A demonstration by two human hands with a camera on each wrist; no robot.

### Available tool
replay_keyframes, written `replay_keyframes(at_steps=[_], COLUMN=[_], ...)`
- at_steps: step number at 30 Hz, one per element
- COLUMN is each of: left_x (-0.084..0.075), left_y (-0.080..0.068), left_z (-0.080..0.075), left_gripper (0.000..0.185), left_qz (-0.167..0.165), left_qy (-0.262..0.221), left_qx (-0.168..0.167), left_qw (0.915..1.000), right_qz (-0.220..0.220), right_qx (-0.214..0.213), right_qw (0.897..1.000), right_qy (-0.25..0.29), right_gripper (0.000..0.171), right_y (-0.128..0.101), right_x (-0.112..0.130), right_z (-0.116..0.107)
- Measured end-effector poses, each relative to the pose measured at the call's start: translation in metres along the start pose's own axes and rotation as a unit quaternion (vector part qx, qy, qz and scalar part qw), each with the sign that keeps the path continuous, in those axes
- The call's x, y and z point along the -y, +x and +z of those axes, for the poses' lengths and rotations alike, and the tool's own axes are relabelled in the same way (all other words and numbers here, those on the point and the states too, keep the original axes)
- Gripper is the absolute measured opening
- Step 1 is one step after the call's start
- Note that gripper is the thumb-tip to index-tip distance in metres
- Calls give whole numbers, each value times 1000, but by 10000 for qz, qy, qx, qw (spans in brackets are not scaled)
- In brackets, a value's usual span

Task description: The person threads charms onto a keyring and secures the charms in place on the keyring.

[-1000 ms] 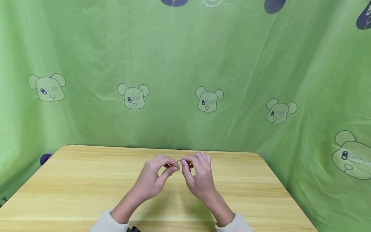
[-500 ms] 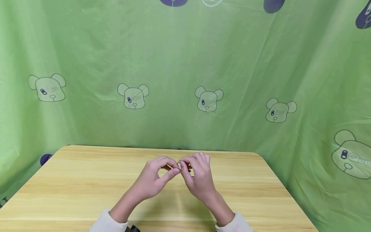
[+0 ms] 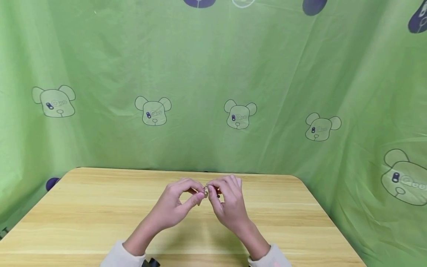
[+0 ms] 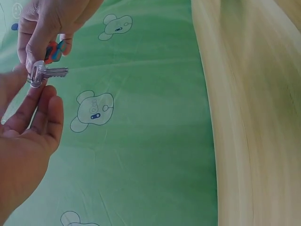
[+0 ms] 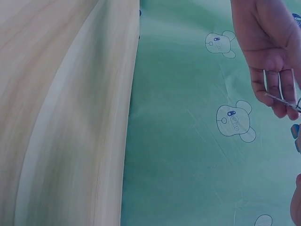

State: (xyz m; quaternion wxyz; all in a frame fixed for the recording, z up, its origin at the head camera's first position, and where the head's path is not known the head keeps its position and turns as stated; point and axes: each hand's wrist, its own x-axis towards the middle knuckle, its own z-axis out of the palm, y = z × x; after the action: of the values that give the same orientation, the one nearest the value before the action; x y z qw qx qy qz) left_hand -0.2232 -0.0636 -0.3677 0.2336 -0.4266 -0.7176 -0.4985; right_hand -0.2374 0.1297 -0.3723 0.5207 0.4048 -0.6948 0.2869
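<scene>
Fingertips of both hands meet over the table in the head view, with small metal keys (image 3: 205,191) between them. My left hand (image 3: 171,207) pinches a key with thumb and fingers. The left wrist view shows the key (image 4: 55,72) side on, its toothed blade pointing away from the left hand (image 4: 28,155). My right hand (image 3: 229,204) pinches the keys' ring end. Its curled fingers also hold an orange and blue trinket (image 4: 53,52), mostly hidden. In the right wrist view, a thin key blade (image 5: 276,98) crosses in front of the left hand's fingers (image 5: 282,109).
A light wood table (image 3: 100,215) with rounded far corners lies under the hands. Green cloth (image 3: 200,141) printed with bear heads hangs behind it and along its sides. Pale sleeves (image 3: 122,256) cover the forearms, and a black object (image 3: 153,262) shows by the left cuff.
The left thumb and fingers shift slightly at the keys, and the keys turn between the fingertips. The left forearm slides a little leftward. The right hand stays almost in place.
</scene>
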Motion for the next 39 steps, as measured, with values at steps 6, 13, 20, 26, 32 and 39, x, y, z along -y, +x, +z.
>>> replay_keyframes(at_steps=[6,13,20,26,32,39], left_x=[0,1,0,0,-2,-1], left_y=[0,0,0,0,2,1], left_z=[2,1,-1,-3,-3,2], left_gripper=[2,5,6,10,10,10], left_qz=[-353,-189,-119,28,21,-270], left_qy=[-1,-38,-141,53,-14,-587], left_qx=[18,-35,-215,-409,-593,-944], left_qw=[9994,9998,9996,9991,9982,9934], right_qz=[-271,-321,-228,-217,-250,-168], right_qx=[-53,-97,-95,-236,-335,-380], right_qw=[9994,9991,9996,9994,9991,9991], right_qy=[-196,-240,-102,-133,-122,16], right_gripper=[21,22,22,23,23,23], right_y=[1,2,3,5,7,6], right_x=[-1,0,0,1,3,4], right_z=[1,0,1,-2,-3,-2])
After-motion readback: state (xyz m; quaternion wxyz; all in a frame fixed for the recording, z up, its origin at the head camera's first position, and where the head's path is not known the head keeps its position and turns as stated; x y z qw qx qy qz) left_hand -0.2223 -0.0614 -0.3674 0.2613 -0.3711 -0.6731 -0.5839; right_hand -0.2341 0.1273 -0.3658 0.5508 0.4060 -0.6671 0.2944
